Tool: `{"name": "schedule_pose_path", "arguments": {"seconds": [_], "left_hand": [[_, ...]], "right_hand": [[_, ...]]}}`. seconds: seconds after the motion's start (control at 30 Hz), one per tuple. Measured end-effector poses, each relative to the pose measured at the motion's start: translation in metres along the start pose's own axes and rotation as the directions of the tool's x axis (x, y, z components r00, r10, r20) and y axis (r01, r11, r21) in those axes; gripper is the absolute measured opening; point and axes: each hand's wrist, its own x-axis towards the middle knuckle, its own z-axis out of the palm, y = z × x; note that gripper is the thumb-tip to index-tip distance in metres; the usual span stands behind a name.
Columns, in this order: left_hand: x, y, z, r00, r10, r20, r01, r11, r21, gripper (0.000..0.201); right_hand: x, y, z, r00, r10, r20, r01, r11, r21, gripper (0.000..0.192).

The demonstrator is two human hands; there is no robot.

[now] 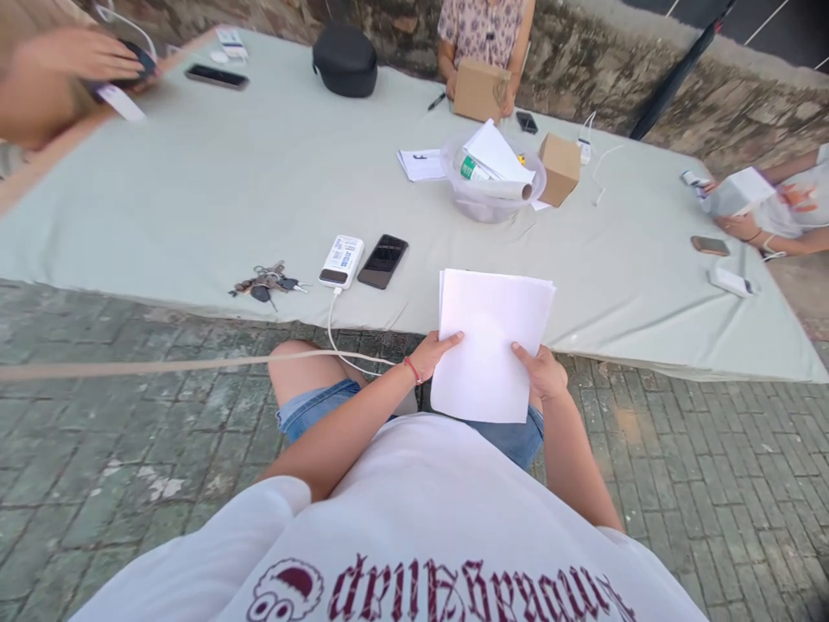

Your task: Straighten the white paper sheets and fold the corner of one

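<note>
A small stack of white paper sheets (492,345) is held over my lap, its far part reaching above the table's near edge. My left hand (435,354) grips the stack's left side, thumb on top and fingers hidden beneath. On the right side my right hand (542,371) pinches it the same way. The top sheet looks blank, and the sheets' edges are slightly offset at the upper left. Closest to the paper on the table are a black smartphone (383,261) and a white power bank (341,262) with a cable plugged in.
Keys (268,283) lie left of the power bank. Beyond the paper stand a clear plastic bowl (479,210) of papers and rolls and a cardboard box (560,169). A black case (344,60) sits at the back. Other people sit around the cloth-covered table (259,190); one holds a box (480,90).
</note>
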Motion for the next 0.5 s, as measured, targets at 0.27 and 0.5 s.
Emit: {"name": "schedule_pose_path", "arguments": {"seconds": [0.27,0.5], "left_hand": [[0.018,0.046,-0.001,0.922,0.386,-0.028,-0.366,0.891,0.268,0.066],[0.028,0.096,-0.009,0.834,0.545,0.086,-0.509,0.699,0.502,0.06]], "right_hand": [[0.03,-0.029,-0.008,0.951,-0.308,-0.003,0.306,0.947,-0.101,0.054],[0.066,-0.049,0.0,0.906,-0.424,0.014,0.424,0.902,-0.082,0.065]]}}
